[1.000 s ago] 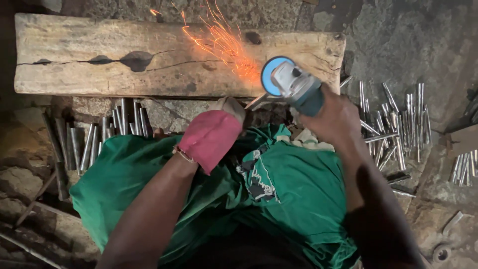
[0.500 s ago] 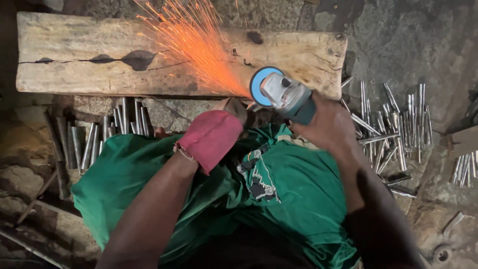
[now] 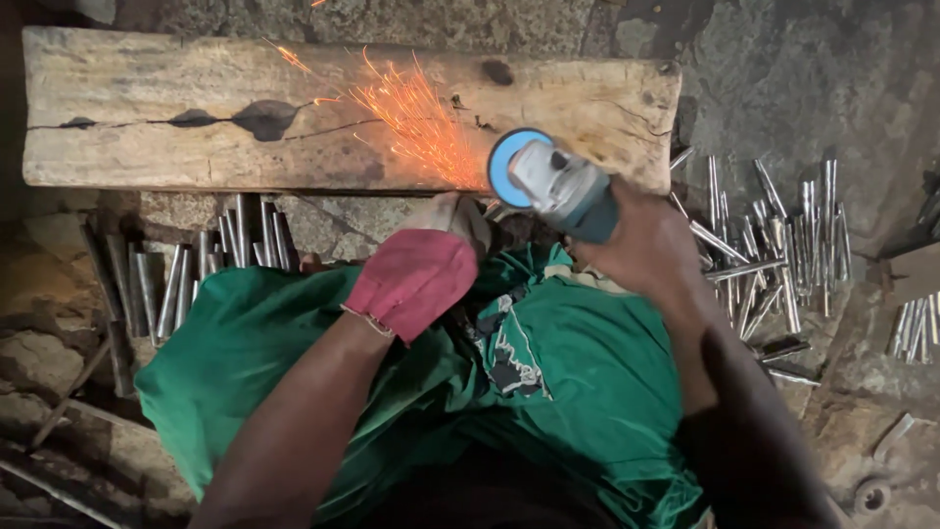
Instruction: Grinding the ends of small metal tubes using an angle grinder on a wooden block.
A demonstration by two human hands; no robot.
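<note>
Nearest us we see the green cloth [image 3: 587,392] spread over the lap, hiding the ground beneath both forearms, with short metal rods [image 3: 774,255] strewn on the stone floor at its right edge and more rods [image 3: 176,274] lined up at its left edge. Above the cloth our left hand [image 3: 416,274], in a red glove, is curled around a small workpiece we cannot make out, while our right hand [image 3: 646,240] is clenched around the body of the angle grinder [image 3: 553,181], wrist angled inward. Its blue disc sits just before the near edge of the wooden plank [image 3: 294,108], towards the plank's right end, and orange sparks [image 3: 421,122] fly across the wood.
</note>
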